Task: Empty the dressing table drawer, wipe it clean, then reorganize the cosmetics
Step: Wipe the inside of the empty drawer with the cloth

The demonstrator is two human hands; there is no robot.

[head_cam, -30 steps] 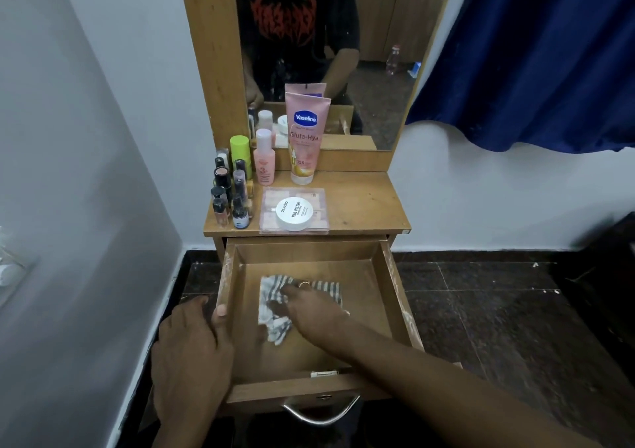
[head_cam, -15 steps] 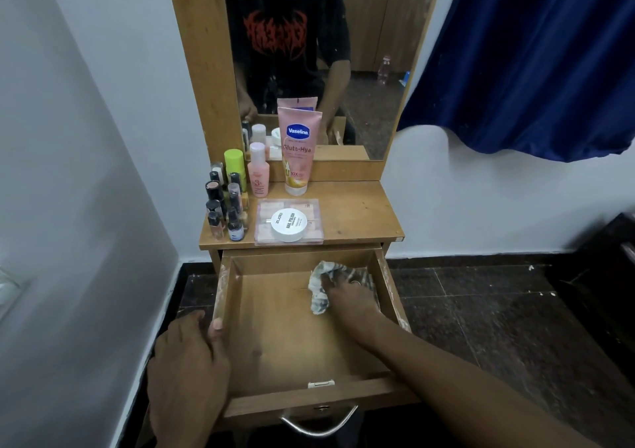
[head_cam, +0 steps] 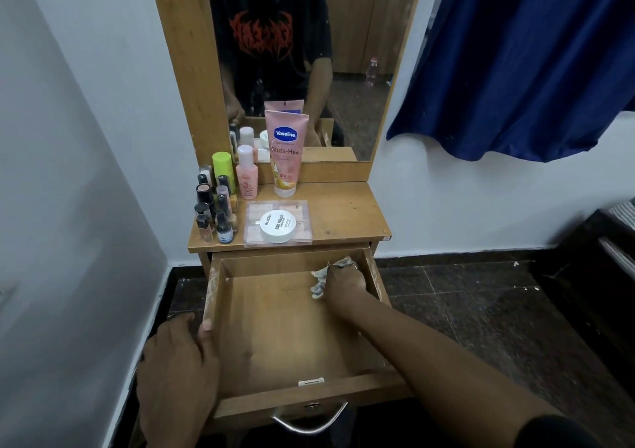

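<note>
At the back right corner of the drawer, a cloth is pressed on the wood.
The cloth looks soft, light and floppy, so it is best bunched up in a fist. The right hand has its fingers curled tight round it. The left hand holds the drawer's left wall, thumb on the rim. Up on the tabletop stand the bottles and a pink tube, waiting to go back.

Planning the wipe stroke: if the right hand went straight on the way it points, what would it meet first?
Likely the drawer's back wall, near its far right corner. The cloth the right hand grips is close to it, possibly touching; depth is unclear.
</note>
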